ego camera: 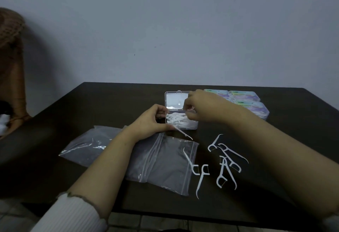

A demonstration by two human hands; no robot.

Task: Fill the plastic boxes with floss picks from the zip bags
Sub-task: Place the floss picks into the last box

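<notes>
Clear plastic box (180, 111) open at table (110, 103) centre, lid up, base w/ pile of white floss picks (177, 119). L hand (150, 121) pinches one pick at box's near-left edge. R hand (203, 107) over box, fingers curled; cannot tell what it holds. Two flat zip bags (161, 162) near-left, look empty. Loose picks (224, 160) near-right. Closed filled boxes (245, 101) far right.

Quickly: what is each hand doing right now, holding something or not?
Left hand: pinches a floss pick beside the open box.
Right hand: fingers curled over the box; whether it holds anything cannot be told.
</notes>
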